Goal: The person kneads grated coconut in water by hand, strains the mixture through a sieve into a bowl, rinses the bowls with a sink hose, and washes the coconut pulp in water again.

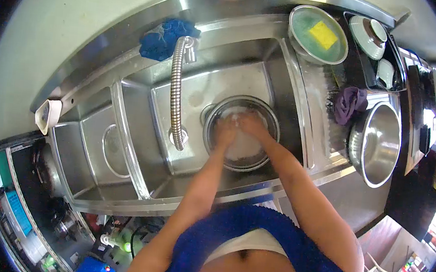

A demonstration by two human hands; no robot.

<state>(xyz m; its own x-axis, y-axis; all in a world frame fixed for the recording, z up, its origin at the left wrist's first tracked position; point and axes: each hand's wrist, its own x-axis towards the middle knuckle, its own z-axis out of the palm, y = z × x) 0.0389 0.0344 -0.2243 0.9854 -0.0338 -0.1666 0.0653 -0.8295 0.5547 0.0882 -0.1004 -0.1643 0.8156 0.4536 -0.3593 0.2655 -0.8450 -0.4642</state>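
Note:
A round metal bowl (272, 150) with cloudy liquid in it rests in the larger sink basin (196, 90). Both my hands reach down into this bowl. My left hand (225, 130) is at the left of the bowl and my right hand (252, 124) is close by, toward its far side. The fingers of both are blurred and partly hidden by the liquid. Whether they grip anything cannot be made out. To the left of the bowl hangs a flexible metal faucet hose (175, 93), apart from my hands.
At the back right stands a bowl (295, 36) of greenish liquid with a yellow sponge (323, 35). A purple cloth (350, 104) and a large steel bowl (382, 150) are on the right drainboard. A blue cloth (164, 40) lies behind the faucet. A smaller basin (90, 148) is at left.

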